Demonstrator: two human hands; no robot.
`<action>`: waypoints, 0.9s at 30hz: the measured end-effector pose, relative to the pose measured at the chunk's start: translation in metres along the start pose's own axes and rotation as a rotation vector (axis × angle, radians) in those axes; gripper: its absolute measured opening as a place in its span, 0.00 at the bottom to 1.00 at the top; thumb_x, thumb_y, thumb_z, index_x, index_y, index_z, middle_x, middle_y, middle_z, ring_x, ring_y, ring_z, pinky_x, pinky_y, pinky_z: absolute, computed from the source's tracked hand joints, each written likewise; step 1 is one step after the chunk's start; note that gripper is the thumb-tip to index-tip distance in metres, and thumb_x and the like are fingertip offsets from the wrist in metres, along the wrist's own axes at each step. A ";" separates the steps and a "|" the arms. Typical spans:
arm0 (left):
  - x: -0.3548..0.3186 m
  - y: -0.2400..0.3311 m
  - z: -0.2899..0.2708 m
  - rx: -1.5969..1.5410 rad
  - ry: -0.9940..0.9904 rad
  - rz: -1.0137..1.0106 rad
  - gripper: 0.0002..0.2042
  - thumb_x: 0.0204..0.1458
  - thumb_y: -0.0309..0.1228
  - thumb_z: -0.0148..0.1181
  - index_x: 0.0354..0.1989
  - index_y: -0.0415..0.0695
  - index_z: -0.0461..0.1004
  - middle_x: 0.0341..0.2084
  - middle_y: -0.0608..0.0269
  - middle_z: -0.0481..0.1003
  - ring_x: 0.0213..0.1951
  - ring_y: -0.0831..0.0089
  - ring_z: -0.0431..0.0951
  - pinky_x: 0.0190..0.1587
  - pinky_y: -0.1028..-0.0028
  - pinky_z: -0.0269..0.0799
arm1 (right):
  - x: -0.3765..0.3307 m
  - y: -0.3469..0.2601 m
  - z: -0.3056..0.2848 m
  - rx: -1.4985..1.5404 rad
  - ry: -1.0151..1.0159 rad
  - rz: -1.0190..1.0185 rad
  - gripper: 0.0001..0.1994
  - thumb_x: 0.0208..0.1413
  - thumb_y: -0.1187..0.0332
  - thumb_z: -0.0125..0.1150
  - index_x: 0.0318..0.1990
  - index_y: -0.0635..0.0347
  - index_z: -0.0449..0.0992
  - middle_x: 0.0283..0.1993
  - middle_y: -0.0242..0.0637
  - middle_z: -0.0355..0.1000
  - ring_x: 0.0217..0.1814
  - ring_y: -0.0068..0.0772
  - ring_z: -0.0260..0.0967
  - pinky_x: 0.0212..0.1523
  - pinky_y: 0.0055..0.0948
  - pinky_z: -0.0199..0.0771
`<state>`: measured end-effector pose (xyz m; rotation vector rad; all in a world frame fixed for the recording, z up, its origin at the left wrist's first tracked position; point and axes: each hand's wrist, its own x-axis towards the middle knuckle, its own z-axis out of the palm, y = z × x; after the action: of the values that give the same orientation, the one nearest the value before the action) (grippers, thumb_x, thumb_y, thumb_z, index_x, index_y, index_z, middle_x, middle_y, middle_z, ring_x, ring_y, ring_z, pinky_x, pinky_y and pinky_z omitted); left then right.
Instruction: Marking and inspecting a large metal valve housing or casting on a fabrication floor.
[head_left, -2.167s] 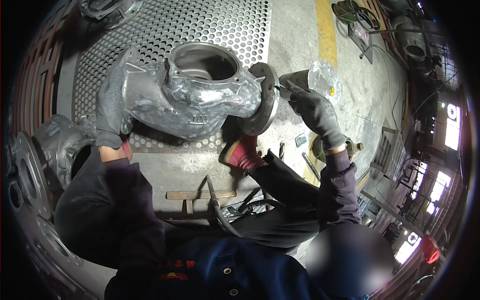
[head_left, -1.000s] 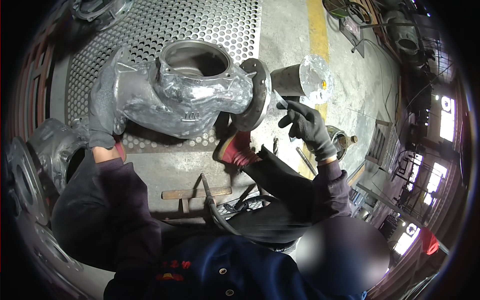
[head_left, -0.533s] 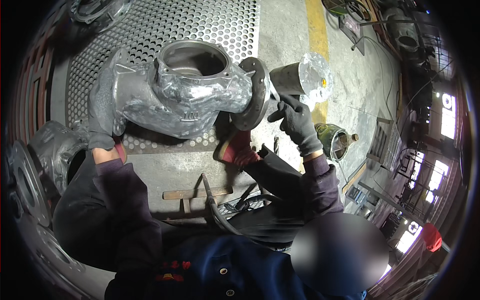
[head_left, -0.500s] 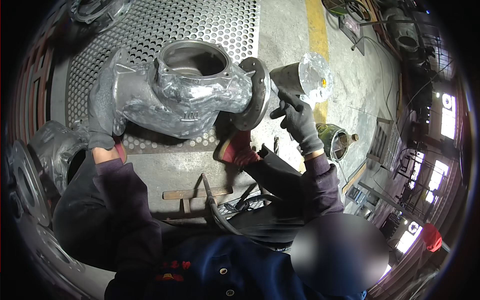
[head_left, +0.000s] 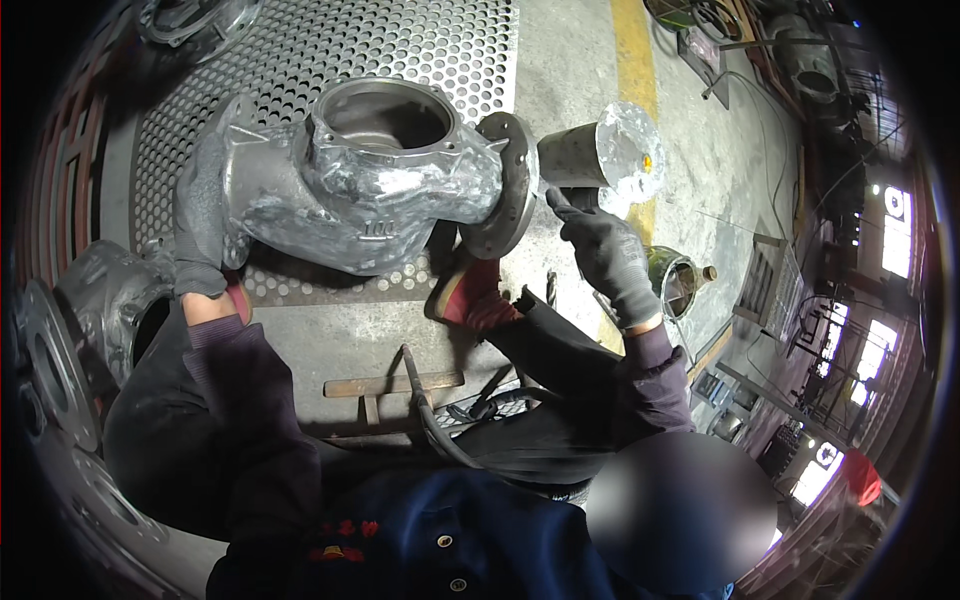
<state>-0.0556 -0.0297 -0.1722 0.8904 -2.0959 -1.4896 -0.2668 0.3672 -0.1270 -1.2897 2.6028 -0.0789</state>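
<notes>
Pipe casting [head_left: 400, 190] over holed plate [head_left: 430, 50] | risk: may roll if left hand [head_left: 205, 230] slackens at its left rim; right hand [head_left: 608, 258] could slip against right rim [head_left: 512, 185] | left fingers along rim, clamping unclear; right forefinger extended just beside rim, others curled, hold cannot tell

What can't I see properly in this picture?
All in the head view:
Deep inside the metal casting: shadow hides it.
The casting's left end: the left hand mostly covers it.
What, if anything, the right hand holds: the hand itself is in the way.
All of another casting: the top edge cuts it off.
What is under the blurred patch: too smeared to tell.
</notes>
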 end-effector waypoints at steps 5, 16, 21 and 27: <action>0.003 -0.051 -0.026 -0.163 -0.018 -0.059 0.18 0.62 0.28 0.45 0.59 0.36 0.65 0.54 0.57 0.70 0.53 0.72 0.71 0.58 0.76 0.65 | 0.016 -0.006 -0.010 0.722 -0.044 0.137 0.25 0.55 0.75 0.47 0.62 0.50 0.68 0.32 0.37 0.76 0.25 0.24 0.68 0.32 0.25 0.73; -0.002 0.000 -0.010 0.079 -0.057 -0.008 0.20 0.64 0.29 0.41 0.64 0.45 0.62 0.61 0.58 0.65 0.62 0.67 0.65 0.61 0.73 0.63 | 0.013 0.026 0.019 0.463 -0.058 0.006 0.22 0.53 0.80 0.41 0.55 0.59 0.73 0.32 0.34 0.76 0.27 0.23 0.69 0.33 0.23 0.72; 0.000 -0.007 -0.010 -0.183 -0.053 -0.145 0.20 0.63 0.29 0.42 0.64 0.42 0.62 0.60 0.58 0.66 0.59 0.72 0.68 0.60 0.76 0.63 | 0.024 0.019 -0.002 0.624 0.029 0.095 0.27 0.49 0.79 0.48 0.58 0.48 0.71 0.32 0.41 0.75 0.28 0.33 0.71 0.35 0.30 0.74; -0.001 -0.004 -0.004 -0.163 -0.060 0.029 0.20 0.63 0.29 0.44 0.63 0.41 0.63 0.57 0.58 0.69 0.57 0.73 0.69 0.59 0.76 0.63 | 0.039 0.013 -0.015 0.250 -0.019 -0.026 0.25 0.47 0.78 0.52 0.54 0.49 0.74 0.28 0.42 0.72 0.31 0.44 0.71 0.37 0.38 0.72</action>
<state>-0.0509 -0.0327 -0.1742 0.7599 -1.9858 -1.6635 -0.3029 0.3436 -0.1220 -1.2273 2.4657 -0.3814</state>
